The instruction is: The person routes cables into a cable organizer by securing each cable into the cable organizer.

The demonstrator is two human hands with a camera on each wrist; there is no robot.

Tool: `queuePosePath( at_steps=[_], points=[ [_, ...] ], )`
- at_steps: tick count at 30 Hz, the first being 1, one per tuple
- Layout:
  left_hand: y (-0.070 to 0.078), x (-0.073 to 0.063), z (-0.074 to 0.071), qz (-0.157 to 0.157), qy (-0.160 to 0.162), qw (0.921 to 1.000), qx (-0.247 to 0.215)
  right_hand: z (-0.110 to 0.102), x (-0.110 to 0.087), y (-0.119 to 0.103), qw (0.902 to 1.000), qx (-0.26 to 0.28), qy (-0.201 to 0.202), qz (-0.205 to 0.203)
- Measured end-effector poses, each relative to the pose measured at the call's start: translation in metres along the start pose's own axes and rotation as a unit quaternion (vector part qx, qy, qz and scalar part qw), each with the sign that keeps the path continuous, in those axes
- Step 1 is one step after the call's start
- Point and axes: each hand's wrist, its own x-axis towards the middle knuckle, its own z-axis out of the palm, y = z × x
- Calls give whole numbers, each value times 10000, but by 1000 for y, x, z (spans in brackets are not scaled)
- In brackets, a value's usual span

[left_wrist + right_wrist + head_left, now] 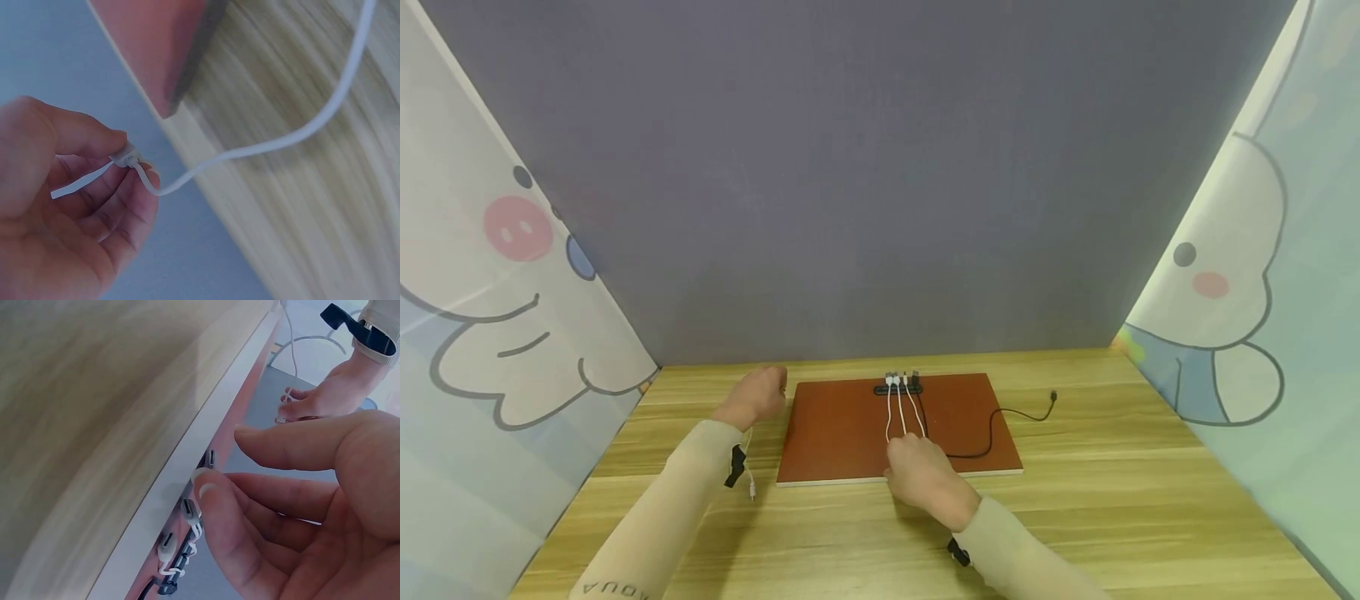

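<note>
In the head view a reddish-brown board (842, 429) with a pale edge lies on the wooden table. Left of it, my left hand (762, 395) is raised and holds a white cable (275, 145). In the left wrist view thumb and fingertips pinch its small pale fitting (125, 155). A white plug (752, 492) dangles below that wrist. My right hand (921, 475) is over the board's front edge, near several white cables (900, 412). In the right wrist view its thumb stands apart from loosely bent fingers, with nothing seen between them. A black cable holder (880, 390) keeps the plugs at the board's back.
A black cable (973, 456) runs from the board onto the table (1112, 483), its plug (1053, 396) lying at the right. Behind stands a grey panel (880, 183). Cartoon-printed curtains (497, 333) flank both sides. Each wrist carries a black strap mount (736, 465).
</note>
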Motion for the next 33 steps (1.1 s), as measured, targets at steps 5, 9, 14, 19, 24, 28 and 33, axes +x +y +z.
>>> queuePosePath(
  at_steps=[5, 9, 14, 19, 24, 28, 33],
  points=[
    [6, 0, -4, 47, 74, 9996, -263, -2, -1, 1, 9996, -106, 212, -152],
    [12, 0, -6, 185, 202, 9987, -439, -4, -1, 2, 9981, -113, 458, -385],
    [19, -1, -11, 414, 362, 9954, -787, -6, -1, 4, 9972, 207, 546, -462],
    [29, -5, -16, 575, 492, 9905, -1151, -7, 1, 6, 9967, 489, 499, -421],
    [42, -6, -20, 681, 617, 9868, -1335, -7, 1, 7, 9945, 890, 377, -411],
    [54, -7, -23, 856, 721, 9830, -1456, -8, 1, 6, 9926, 1115, 284, -387],
    [65, -11, -28, 1042, 809, 9786, -1577, -9, 0, 4, 9899, 1373, 151, -330]
  ],
)
